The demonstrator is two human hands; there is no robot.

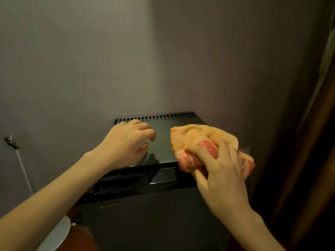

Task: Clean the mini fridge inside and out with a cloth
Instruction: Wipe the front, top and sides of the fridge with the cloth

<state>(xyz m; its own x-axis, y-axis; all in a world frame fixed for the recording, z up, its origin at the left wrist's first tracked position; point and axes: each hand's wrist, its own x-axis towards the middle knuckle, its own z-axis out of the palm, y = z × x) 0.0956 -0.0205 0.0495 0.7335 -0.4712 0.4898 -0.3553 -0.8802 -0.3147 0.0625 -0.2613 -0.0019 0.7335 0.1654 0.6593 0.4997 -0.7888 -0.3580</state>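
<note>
Head view: black mini fridge stands against a grey wall, seen from above and in front, door closed. A row of vent slots runs along the back edge of its top. A recessed handle strip runs across the top of the door, with a small logo below it, too blurred to read.

Left hand is over the left part of the fridge top, fingers loosely curled, holding nothing; whether it touches the top is unclear.

Right hand grips a bunched orange and pink cloth, fingers curled round it. The cloth sits at the front right corner of the top, partly hanging past the edge.

A thin pole leans at the far left, a grey round object lies lower left, and a dark curtain hangs on the right.
</note>
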